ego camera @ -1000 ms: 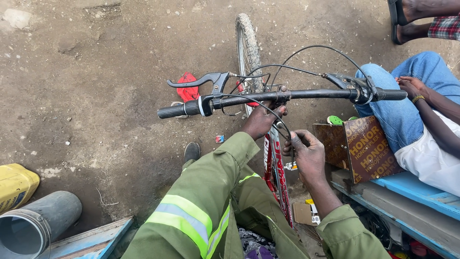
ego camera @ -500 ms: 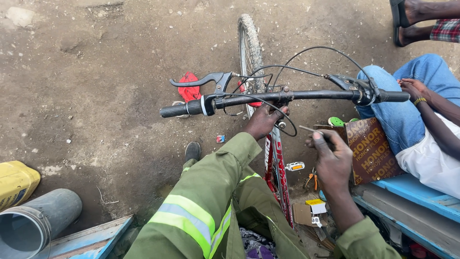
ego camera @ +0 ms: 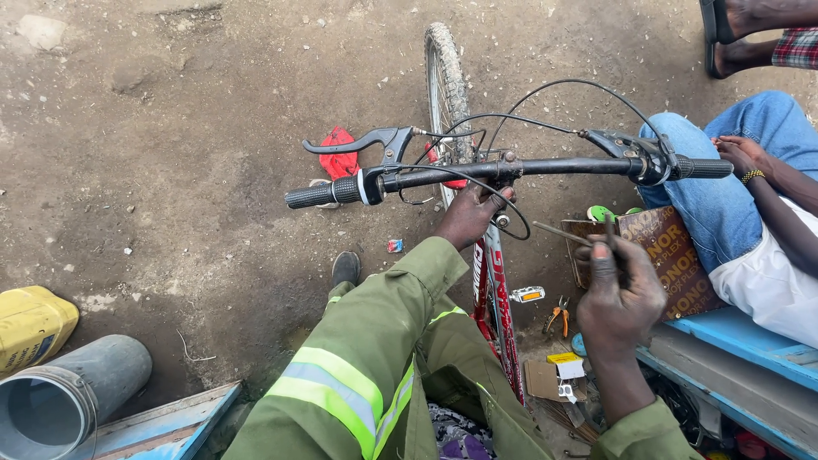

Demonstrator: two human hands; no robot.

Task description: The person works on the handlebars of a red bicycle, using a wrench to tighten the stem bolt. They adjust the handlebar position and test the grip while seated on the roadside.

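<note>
A red bicycle (ego camera: 492,300) stands before me on the dirt, its black handlebar (ego camera: 511,170) running across the view and its front wheel (ego camera: 445,78) pointing away. My left hand (ego camera: 470,215) grips the frame just under the handlebar stem. To the right of the frame, my right hand (ego camera: 620,294) is raised and holds a thin metal tool (ego camera: 564,233) between the fingers. A black brake lever (ego camera: 362,141) sticks out at the left end of the bar. Both sleeves are olive green with reflective stripes.
Another person in blue jeans (ego camera: 724,183) sits on a blue bench (ego camera: 737,339) at the right beside a brown cardboard box (ego camera: 660,255). Pliers (ego camera: 558,315) and small parts lie on the ground below. A grey pipe (ego camera: 64,400) and a yellow container (ego camera: 30,325) are at bottom left.
My right hand has lifted away from the bicycle frame and moved right and up, now holding the thin tool. My left hand has stayed under the handlebar.
</note>
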